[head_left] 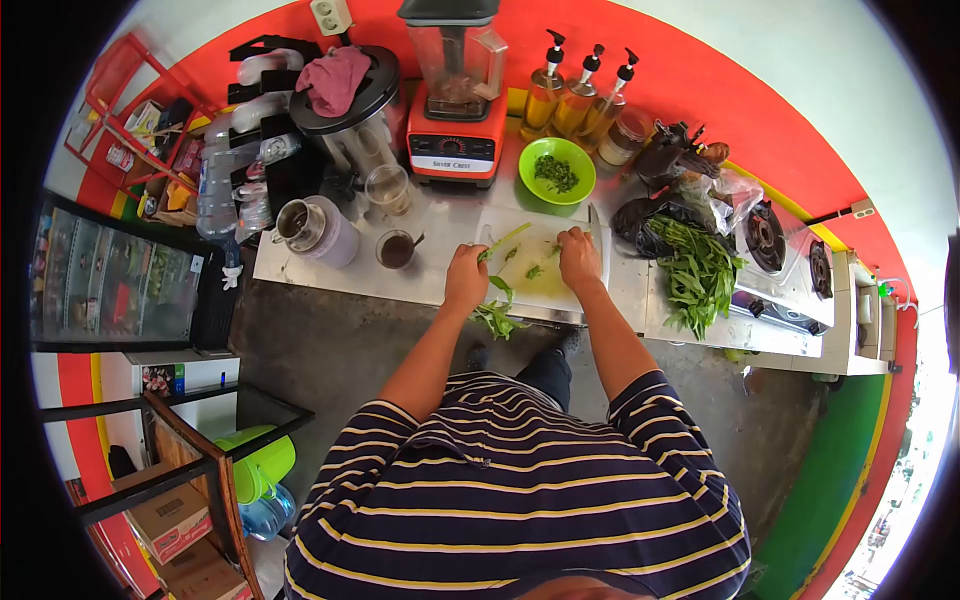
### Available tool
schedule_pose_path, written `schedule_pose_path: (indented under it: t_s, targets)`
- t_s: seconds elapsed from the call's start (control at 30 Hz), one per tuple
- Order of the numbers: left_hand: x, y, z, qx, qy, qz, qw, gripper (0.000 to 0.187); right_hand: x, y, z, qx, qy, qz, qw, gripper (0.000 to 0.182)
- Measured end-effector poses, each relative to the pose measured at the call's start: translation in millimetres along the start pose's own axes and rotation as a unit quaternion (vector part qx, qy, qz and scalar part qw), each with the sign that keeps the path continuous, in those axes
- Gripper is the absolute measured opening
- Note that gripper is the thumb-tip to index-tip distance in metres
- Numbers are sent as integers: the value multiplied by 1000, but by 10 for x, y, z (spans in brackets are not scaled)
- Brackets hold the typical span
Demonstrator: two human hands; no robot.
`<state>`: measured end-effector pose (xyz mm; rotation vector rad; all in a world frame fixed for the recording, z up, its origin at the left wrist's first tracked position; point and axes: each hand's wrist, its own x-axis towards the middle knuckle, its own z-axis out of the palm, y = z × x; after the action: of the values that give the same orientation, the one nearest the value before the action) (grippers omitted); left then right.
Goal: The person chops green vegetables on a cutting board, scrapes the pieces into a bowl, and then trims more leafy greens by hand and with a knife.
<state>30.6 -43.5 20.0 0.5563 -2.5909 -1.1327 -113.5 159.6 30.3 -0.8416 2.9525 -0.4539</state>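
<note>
At the counter's front edge: cutting board (540, 262), white, with leafy green stalk (497, 300) across its near-left corner. Left hand (466, 277) closed around stalk; right hand (579, 258) curled, grip unclear, on board. Green bowl (557, 171) behind.

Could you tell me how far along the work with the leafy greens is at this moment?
Done: chopped greens sit in the green bowl. In hand: the left hand grips a leafy stalk over the cutting board; the right hand rests there. Left: a pile of greens waits beside the board.
</note>
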Motion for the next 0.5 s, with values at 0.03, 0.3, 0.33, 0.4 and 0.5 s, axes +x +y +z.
schedule_pose_path:
  t_s: [0.03,0.3,0.33,0.4,0.5]
  targets:
    - [-28,-17,-38,-36,14,-8,999,30,-49,-46,50,1,-2,-2,1000,24]
    - [-196,7,-289,-143,57,32,988,27,-234,-639,453,149,83,-146,974,16]
    - [-217,44,-334,-164,62,27,984,27,-222,-694,465,152,82,-146,974,16]
    - [-265,113,-437,-181,66,20,981,27,-178,-797,484,158,63,-166,971,20]
    - [-301,138,-516,-202,66,13,977,27,-128,-845,538,187,62,-159,968,25]
